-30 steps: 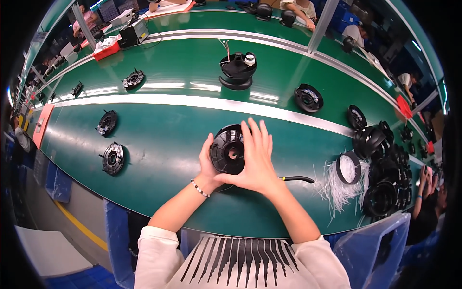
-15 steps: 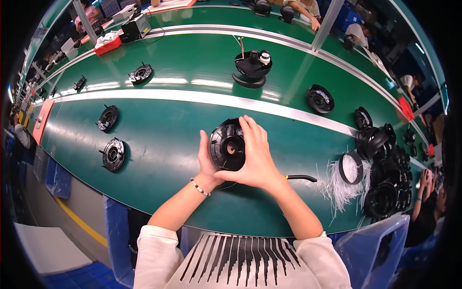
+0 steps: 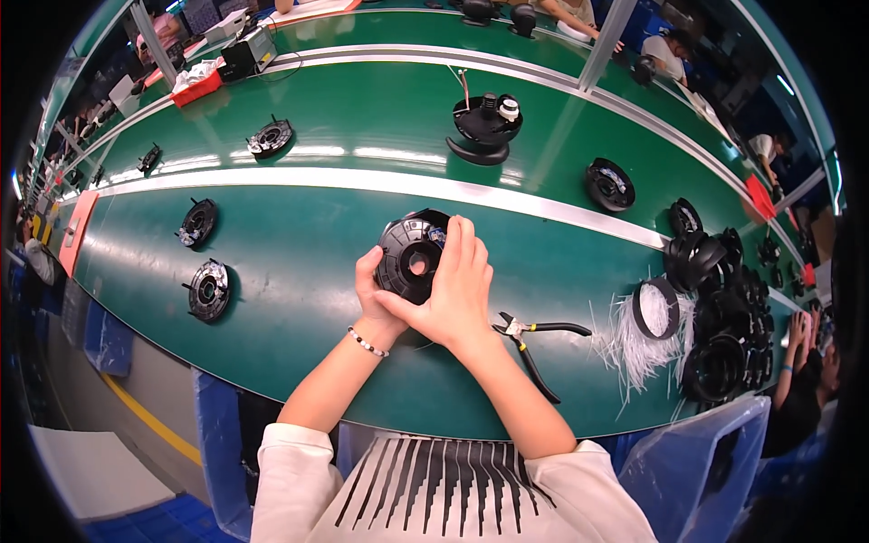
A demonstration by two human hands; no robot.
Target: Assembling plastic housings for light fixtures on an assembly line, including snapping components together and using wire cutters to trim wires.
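Both my hands hold a round black plastic housing (image 3: 396, 269) above the green table. It is tilted, showing a ribbed inner face with a central hole; a small blue-and-white piece sits near its upper edge. My left hand (image 3: 367, 288) closes around its left and lower rim, thumb up along the side. The fingers of my right hand (image 3: 462, 285) wrap over its right side, and that thumb reaches across below it toward my left hand. Diagonal cutters (image 3: 517, 328) with black and yellow handles lie just right of my right wrist, jaws apart.
White plastic strips (image 3: 625, 362) are heaped at right beside a black ring (image 3: 639, 312) and piled black parts (image 3: 720, 348). Two round assemblies (image 3: 209, 290) lie at left. Beyond a pale rail, a green surface (image 3: 362, 109) carries a motor unit (image 3: 486, 122). Co-workers sit farther off.
My hands and the housing have shifted slightly left, and the housing has turned a little. The cutters, mostly hidden behind my right forearm before, now show almost whole.
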